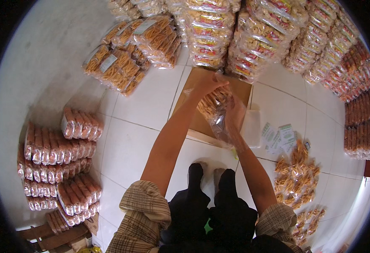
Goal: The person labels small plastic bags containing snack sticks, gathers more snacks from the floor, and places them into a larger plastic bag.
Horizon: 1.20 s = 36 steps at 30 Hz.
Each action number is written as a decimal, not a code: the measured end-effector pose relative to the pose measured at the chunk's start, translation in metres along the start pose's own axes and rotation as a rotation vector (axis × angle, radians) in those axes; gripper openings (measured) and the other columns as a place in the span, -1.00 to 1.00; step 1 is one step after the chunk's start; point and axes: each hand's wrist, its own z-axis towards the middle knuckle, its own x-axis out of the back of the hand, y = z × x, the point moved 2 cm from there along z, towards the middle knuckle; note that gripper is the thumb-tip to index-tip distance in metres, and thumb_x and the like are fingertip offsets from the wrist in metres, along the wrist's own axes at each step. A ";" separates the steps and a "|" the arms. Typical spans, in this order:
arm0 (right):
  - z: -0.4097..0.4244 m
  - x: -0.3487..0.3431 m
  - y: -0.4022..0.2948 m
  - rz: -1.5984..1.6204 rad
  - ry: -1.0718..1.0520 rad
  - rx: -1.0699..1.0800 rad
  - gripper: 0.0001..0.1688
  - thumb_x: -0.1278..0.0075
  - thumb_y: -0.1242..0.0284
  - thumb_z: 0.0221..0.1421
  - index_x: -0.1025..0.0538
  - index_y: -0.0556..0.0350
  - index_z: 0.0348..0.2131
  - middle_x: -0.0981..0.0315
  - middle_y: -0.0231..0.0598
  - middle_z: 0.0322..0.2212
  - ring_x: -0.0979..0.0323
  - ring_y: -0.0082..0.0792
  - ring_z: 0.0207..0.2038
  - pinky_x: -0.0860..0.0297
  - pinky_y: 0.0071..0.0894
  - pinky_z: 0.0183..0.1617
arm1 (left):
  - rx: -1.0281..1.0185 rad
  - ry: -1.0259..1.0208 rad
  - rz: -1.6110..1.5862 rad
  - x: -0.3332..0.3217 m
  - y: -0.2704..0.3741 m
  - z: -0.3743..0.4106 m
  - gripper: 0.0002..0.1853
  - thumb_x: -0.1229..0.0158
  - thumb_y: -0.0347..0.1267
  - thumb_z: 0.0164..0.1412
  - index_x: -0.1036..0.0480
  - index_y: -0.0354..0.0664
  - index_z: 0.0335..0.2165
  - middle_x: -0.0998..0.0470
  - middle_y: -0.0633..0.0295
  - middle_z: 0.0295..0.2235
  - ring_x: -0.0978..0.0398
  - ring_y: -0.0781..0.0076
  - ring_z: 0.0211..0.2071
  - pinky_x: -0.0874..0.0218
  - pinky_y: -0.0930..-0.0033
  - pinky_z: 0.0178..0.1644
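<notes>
Both my hands hold a clear plastic bag of twisted snack sticks [216, 100] above a brown cardboard box [197, 121]. My left hand [210, 83] grips the bag's upper end, its fingers partly hidden by the film. Along the bag's right side is my right hand [234, 110], somewhat blurred, its fingers against the plastic. The bag's lower end hangs loose towards my right wrist. Right of the box lie a translucent plastic container [253, 128] and several printed paper labels [279, 137].
Tall stacks of bagged snacks [208, 38] stand beyond the box. Bagged snack sticks [118, 68] are piled upper left. Packs of brown snacks [50, 150] line the left wall. Small snack bags [297, 180] lie on the tiled floor [137, 148] at right.
</notes>
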 end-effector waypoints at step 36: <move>-0.019 0.004 -0.010 0.104 -0.163 -0.209 -0.86 -0.02 0.51 -0.06 -0.43 0.24 -0.44 -0.30 -0.26 -0.71 -0.27 -0.40 -0.59 -0.24 -0.38 -0.43 | 0.154 -0.063 -0.020 0.001 -0.046 0.000 -0.24 -0.14 0.23 -0.25 -0.45 -0.15 -0.22 -0.50 0.04 -0.39 -0.47 0.19 -0.35 -0.24 0.26 -0.25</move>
